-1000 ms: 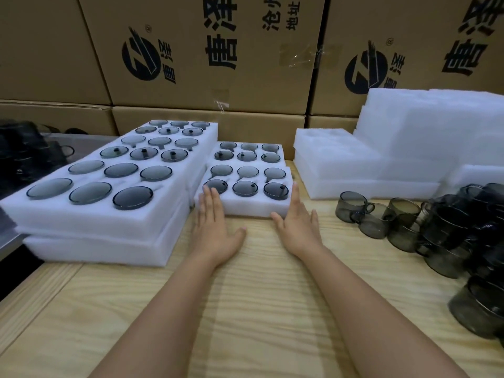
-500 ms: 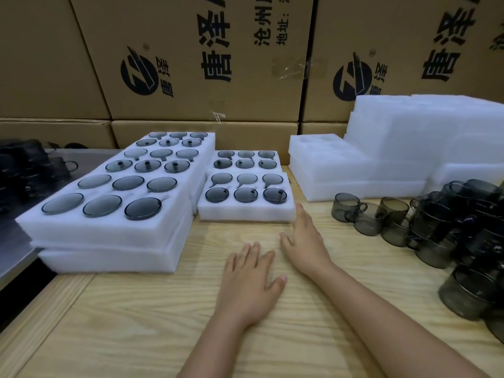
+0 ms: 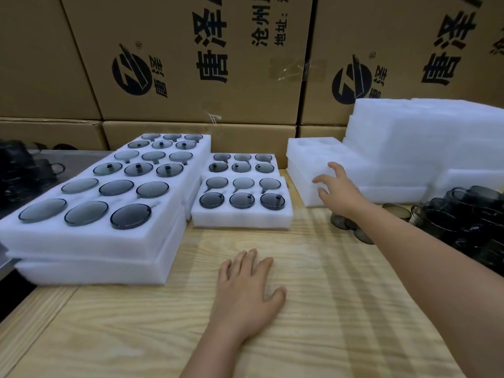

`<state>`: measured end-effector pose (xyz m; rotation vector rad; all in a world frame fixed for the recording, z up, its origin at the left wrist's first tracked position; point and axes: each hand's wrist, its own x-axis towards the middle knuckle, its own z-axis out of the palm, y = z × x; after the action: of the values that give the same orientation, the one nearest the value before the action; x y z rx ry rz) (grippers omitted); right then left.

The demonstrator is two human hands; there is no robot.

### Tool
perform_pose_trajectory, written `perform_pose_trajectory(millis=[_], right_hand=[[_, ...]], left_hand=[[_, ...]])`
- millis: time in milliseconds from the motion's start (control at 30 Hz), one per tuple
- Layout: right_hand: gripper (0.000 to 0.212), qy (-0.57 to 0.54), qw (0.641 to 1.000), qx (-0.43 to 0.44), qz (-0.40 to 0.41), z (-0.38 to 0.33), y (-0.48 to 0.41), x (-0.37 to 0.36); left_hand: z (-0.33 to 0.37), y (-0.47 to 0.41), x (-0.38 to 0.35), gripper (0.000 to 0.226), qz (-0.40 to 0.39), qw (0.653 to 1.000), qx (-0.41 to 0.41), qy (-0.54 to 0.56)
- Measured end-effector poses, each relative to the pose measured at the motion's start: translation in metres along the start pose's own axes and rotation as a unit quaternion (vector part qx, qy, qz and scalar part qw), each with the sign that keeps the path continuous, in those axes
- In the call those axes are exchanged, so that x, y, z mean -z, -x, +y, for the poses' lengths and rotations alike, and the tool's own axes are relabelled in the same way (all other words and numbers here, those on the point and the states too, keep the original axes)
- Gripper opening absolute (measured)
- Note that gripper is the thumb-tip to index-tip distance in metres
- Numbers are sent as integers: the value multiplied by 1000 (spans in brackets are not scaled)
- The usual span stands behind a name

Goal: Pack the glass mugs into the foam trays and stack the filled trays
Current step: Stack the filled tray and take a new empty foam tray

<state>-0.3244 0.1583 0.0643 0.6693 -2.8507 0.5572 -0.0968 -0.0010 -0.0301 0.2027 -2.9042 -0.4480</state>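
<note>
Right hand point(image 3: 336, 190), fingers spread and holding nothing, reaches the near corner of the empty foam tray point(image 3: 313, 156) at centre right; the tray's long axis runs away up-frame. Left hand point(image 3: 246, 286) rests flat, fingers apart, on the table point(image 3: 341, 309), farther off. Loose glass mugs point(image 3: 463, 211) wait at right.

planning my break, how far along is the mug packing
Done: a filled tray stack sits on the left, with two more filled trays beside it. In hand: the right hand reaches with fingers spread to an empty foam tray, gripping nothing; the left hand rests on the table. Left: loose mugs and more empty foam.
</note>
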Motion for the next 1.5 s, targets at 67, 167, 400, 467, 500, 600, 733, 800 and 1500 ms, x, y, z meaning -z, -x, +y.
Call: perform_pose_trajectory(millis=[67,167,400,467,500,600,733,800,1500], right_hand=[[27,-5,1000,8,12,2,-4,-6],[24,4,999,31,37,4,-9,-6],[23,33,995,65,68,-1,-1,7],[23,25,993,79,88,-7,8,17],[23,17,991,91,102,-10,14,23],[23,-14,981,118,151,-16,45,36],[20,-94,963,168,186,-17,122,40],[26,-133,950,191,208,-13,167,41],[40,-497,862,25,93,32,278,27]], left_hand=[[0,0,0,67,3,1000,2,-7],[1,1,0,71,3,1000,5,-10],[2,2,3,78,1,1000,14,12],[3,1,4,79,1,1000,17,14],[3,2,4,79,0,1000,18,16],[3,2,6,78,-3,999,17,34],[2,2,14,59,36,981,44,183],[2,6,20,44,62,935,85,340],[19,67,31,31,172,797,103,570]])
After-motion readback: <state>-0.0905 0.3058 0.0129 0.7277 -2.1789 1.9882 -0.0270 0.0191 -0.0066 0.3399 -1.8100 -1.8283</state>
